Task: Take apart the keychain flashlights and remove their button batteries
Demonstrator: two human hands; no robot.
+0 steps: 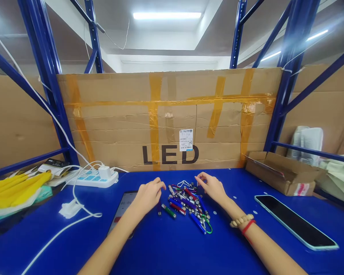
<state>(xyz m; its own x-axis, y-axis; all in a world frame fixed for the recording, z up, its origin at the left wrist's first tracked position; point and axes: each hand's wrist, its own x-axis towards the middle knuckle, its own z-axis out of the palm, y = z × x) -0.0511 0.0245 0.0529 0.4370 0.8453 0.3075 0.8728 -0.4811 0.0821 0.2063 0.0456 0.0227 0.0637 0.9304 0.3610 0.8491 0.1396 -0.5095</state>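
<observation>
A loose pile of small metal pen-shaped lights [185, 200], blue, red, purple and green, lies on the blue tabletop, with silver clips and small parts mixed in. My left hand [149, 194] hovers at the left of the pile, over the top end of a dark phone [123, 208]; its fingers are bent but apart, with nothing visible in them. At the pile's upper right is my right hand [213, 186], thumb and fingers loosely curved with a gap between them. A green light [169, 211] lies nearest the left hand. A green loop clip [208, 225] sits at the pile's lower right.
On the right lie a large phone-like tablet [296, 221] and an open cardboard box [283, 173]. A white power strip [96, 177], a charger [71, 209] and cables are on the left, near yellow bundles [20, 189]. A tall LED carton [172, 122] stands behind, between blue rack posts.
</observation>
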